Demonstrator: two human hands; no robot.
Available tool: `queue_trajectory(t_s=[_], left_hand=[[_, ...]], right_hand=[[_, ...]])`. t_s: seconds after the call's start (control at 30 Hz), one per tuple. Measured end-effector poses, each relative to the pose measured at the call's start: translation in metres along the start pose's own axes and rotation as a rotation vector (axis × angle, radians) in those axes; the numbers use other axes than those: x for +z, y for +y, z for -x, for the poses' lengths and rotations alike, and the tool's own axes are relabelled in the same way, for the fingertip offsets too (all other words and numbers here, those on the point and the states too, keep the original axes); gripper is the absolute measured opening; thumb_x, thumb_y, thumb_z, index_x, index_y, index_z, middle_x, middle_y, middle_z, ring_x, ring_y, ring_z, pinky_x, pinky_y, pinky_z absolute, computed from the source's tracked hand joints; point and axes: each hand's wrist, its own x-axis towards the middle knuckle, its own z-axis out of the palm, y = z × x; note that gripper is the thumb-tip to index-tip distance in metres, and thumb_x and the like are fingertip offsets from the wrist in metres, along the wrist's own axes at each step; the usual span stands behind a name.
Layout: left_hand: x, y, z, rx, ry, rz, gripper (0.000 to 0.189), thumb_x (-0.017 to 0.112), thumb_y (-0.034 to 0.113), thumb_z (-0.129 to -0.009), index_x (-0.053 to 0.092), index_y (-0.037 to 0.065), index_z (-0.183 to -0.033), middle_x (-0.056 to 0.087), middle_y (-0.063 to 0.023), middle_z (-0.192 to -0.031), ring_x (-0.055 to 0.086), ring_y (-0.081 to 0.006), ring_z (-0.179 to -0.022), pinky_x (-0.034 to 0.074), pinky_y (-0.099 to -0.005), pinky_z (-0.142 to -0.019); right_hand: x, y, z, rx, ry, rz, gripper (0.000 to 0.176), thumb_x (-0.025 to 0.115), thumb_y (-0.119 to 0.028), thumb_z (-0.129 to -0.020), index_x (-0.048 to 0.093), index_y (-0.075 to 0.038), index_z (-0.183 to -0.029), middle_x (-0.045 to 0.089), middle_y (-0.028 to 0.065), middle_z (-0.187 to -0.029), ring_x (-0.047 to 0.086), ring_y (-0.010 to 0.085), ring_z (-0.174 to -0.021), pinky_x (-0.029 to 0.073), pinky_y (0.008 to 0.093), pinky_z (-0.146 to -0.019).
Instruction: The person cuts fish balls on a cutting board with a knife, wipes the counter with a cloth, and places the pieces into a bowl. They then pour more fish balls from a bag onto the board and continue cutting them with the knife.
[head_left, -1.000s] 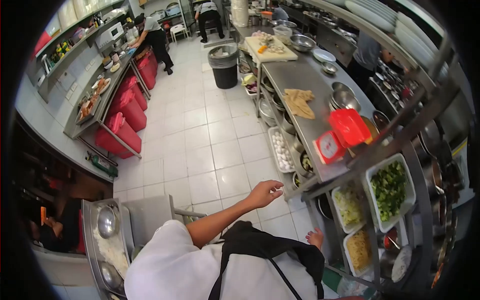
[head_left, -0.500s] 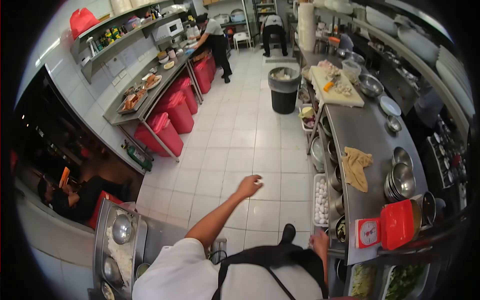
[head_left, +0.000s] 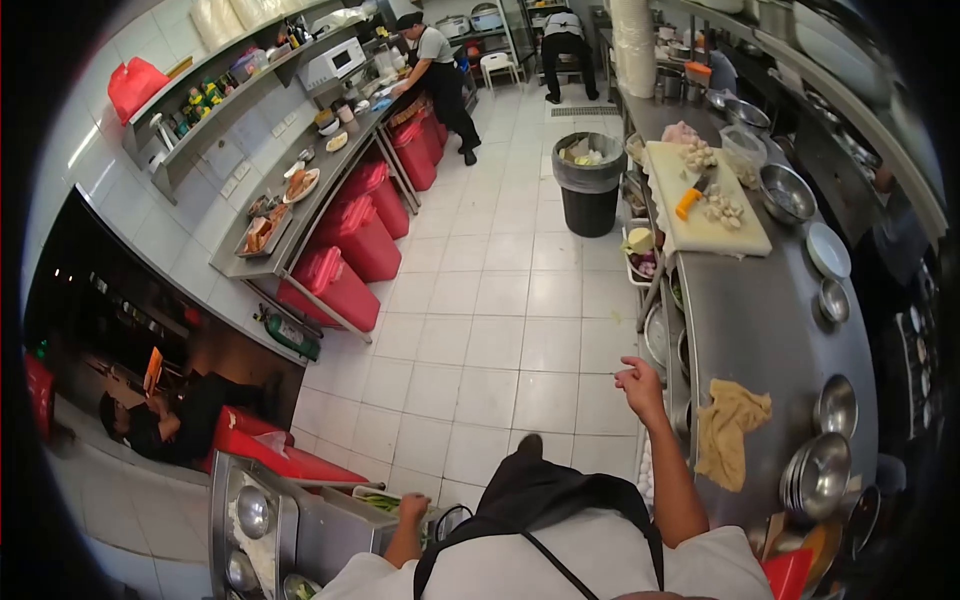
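Observation:
My right hand [head_left: 640,388] is held out over the floor beside the steel counter [head_left: 740,310], fingers apart and loosely bent, with nothing in it. My left hand [head_left: 413,508] is low near the left side of my body, its fingers curled together, and no object shows in it. It is close to a tray of green vegetables [head_left: 378,499]. On the counter near my right hand lies a crumpled yellow cloth [head_left: 733,430]. Farther along is a cutting board [head_left: 700,225] with an orange-handled knife [head_left: 690,200] and pale chopped pieces [head_left: 722,211].
A black bin [head_left: 588,190] stands on the tiled floor ahead. Red containers [head_left: 360,238] line the left under a steel table. Metal bowls [head_left: 822,475] sit at right. One person [head_left: 435,80] works at the left table, another [head_left: 565,50] bends at the back, and a third [head_left: 180,420] reclines at left.
My right hand has moved forward and up, while my left hand has drawn back toward my body. The view has shifted forward along the aisle.

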Motion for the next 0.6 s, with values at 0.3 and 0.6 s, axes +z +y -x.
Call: queue_trajectory(t_s=[0.3, 0.6], left_hand=[[-0.057, 0.135, -0.169, 0.216, -0.087, -0.146, 0.025, 0.076, 0.020, -0.080, 0.078, 0.000, -0.093, 0.073, -0.0162, -0.078, 0.069, -0.0248, -0.067, 0.056, -0.0406, -0.065], [-0.071, 0.586, -0.304, 0.914, 0.062, -0.057, 0.041, 0.069, 0.023, -0.085, 0.070, -0.004, -0.115, 0.073, -0.0230, -0.106, 0.071, -0.0344, -0.099, 0.054, -0.0415, -0.089]], right_hand=[[0.051, -0.045, -0.129, 0.104, 0.063, 0.171, 0.036, 0.057, -0.007, -0.087, 0.067, -0.003, -0.121, 0.074, 0.0124, -0.084, 0.071, 0.0262, -0.076, 0.055, 0.0385, -0.076], [0.010, -0.075, -0.207, 0.101, 0.466, 0.087, 0.038, 0.068, -0.013, -0.087, 0.066, 0.000, -0.123, 0.071, 0.0107, -0.079, 0.066, 0.0175, -0.069, 0.053, 0.0333, -0.068]])
